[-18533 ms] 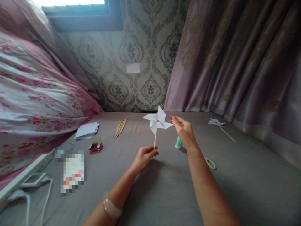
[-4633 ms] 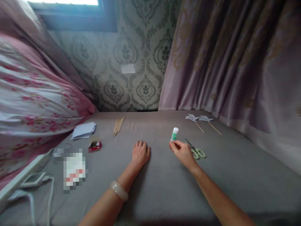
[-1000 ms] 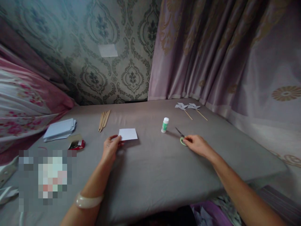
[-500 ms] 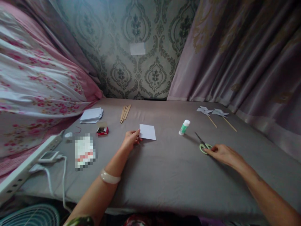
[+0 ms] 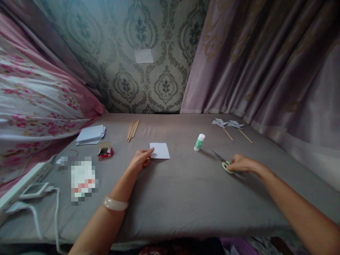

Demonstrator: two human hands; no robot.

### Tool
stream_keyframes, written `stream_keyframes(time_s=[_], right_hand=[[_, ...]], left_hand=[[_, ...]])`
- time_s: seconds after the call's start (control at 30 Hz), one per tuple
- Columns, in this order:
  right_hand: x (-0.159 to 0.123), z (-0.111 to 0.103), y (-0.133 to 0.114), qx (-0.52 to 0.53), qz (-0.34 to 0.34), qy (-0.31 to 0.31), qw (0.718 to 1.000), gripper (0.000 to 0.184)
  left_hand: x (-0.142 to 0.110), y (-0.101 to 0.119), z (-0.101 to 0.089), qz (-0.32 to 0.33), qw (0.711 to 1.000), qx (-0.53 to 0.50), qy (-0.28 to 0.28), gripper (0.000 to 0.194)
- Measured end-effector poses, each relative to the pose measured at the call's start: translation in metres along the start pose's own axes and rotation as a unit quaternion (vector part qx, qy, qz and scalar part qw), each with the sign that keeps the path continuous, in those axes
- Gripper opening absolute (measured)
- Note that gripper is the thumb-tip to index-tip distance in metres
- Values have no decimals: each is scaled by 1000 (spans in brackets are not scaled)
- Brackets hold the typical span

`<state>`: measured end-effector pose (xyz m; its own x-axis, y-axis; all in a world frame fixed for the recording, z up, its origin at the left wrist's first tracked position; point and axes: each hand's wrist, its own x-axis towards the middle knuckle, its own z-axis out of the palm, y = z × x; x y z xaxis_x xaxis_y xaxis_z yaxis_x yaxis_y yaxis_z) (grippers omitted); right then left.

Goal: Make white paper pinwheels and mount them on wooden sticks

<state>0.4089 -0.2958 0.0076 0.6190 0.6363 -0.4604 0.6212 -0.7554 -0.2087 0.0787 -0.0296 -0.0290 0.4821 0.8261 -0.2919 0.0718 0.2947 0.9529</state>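
Observation:
My left hand (image 5: pixel 141 159) pinches the left edge of a square sheet of white paper (image 5: pixel 160 151), thumb on top, close over the grey cloth. Off to the right, my right hand (image 5: pixel 243 163) has its fingers closed on the green handles of a pair of scissors (image 5: pixel 226 166), whose blades point away and to the left. Part of the handles is hidden by the fingers. Between the two hands a glue stick (image 5: pixel 199 142) with a white cap and green label stands upright.
Two paper pinwheels (image 5: pixel 220 123) on sticks lie at the back right. Several wooden sticks (image 5: pixel 132 130), a stack of white paper (image 5: pixel 90 135) and a small red open box (image 5: pixel 105 151) lie to the left. A white power strip (image 5: pixel 29 182) with cables runs along the left edge.
The view has turned slightly to the right, so most things sit further left. My right hand's fingers have closed further over the scissors' handles. The left hand keeps its pinch on the paper.

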Motion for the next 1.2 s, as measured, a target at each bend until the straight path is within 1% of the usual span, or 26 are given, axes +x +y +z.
stream_keyframes(time_s=[0.1, 0.2, 0.27, 0.33, 0.4, 0.47, 0.53, 0.6, 0.7, 0.77, 0.8, 0.83, 0.87, 0.93, 1.0, 1.1, 1.2], right_hand=[[-8, 4, 12, 37, -8, -21, 999, 34], [-21, 11, 22, 70, -19, -16, 997, 42], [-32, 17, 21, 102, -50, 1, 994, 42], [-45, 23, 10, 172, -115, 11, 978, 40], [-54, 28, -10, 243, -169, 11, 955, 41], [-60, 31, -38, 308, -205, 20, 929, 40], [-61, 30, -69, 344, -252, 27, 904, 38], [-58, 27, -99, 371, -295, 45, 879, 39], [-49, 23, -139, 416, -335, 71, 842, 45], [-40, 27, -159, 438, -346, 87, 825, 48], [-36, 31, -167, 442, -349, 88, 822, 49], [-32, 38, -173, 443, -348, 89, 822, 49], [-28, 45, -176, 437, -341, 86, 828, 49], [-24, 59, -178, 405, -335, 73, 848, 45], [-25, 70, -174, 356, -340, 51, 869, 42], [-32, 75, -167, 285, -344, 25, 894, 44], [-40, 74, -165, 254, -340, 4, 905, 49]], left_hand=[[0, 3, -1, -48, 998, 39, -15, 38], [-3, 6, 0, -70, 995, 58, -27, 33], [-6, 8, 3, -69, 995, 61, -33, 31], [-10, 11, 7, -52, 997, 50, -33, 29], [-15, 16, 12, -13, 999, 13, -33, 29], [-19, 22, 17, 30, 998, -32, -37, 32], [-23, 31, 21, 62, 995, -63, -51, 35], [-27, 40, 26, 88, 991, -80, -59, 37], [-31, 52, 33, 116, 987, -105, -42, 38], [-31, 57, 39, 126, 984, -126, -21, 39], [-31, 58, 41, 128, 982, -137, -12, 40], [-30, 57, 44, 127, 981, -149, -2, 41], [-29, 54, 46, 123, 979, -160, 8, 42], [-26, 46, 49, 106, 978, -179, 31, 43], [-24, 37, 51, 78, 977, -192, 49, 44], [-26, 27, 52, 40, 976, -206, 53, 44], [-33, 27, 53, 27, 973, -224, 45, 42]])
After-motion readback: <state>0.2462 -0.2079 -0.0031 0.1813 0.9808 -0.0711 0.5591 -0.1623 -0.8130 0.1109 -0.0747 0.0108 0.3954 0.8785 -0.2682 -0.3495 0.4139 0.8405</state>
